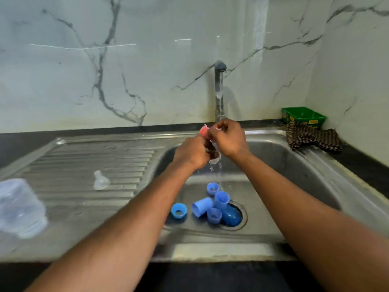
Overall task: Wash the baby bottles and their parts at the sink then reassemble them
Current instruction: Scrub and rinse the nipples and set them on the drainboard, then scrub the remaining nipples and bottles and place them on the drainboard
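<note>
Down in the sink (294, 165), blue caps (212, 205) sit by the drain. Above, under the tap (219, 81), left hand (192, 153) and right hand (229, 138) pinch a clear teat (215, 159), fingers curled: soft, slippery, best held by its rim.

1. Centre of the frame: the left hand (192, 152) and right hand (229, 138) meet under the running tap (219, 81), together gripping a clear teat (215, 160) and a pink sponge (203, 130).
2. Below them, blue bottle parts (212, 205) lie clustered by the drain of the sink (273, 165).
3. Left of centre, another clear teat (101, 180) stands on the ribbed drainboard (84, 161).
4. Lower left edge: a clear bottle (20, 207), blurred.
5. Upper right: a green tub (303, 117) behind a checked cloth (311, 139) on the dark table (357, 163).
</note>
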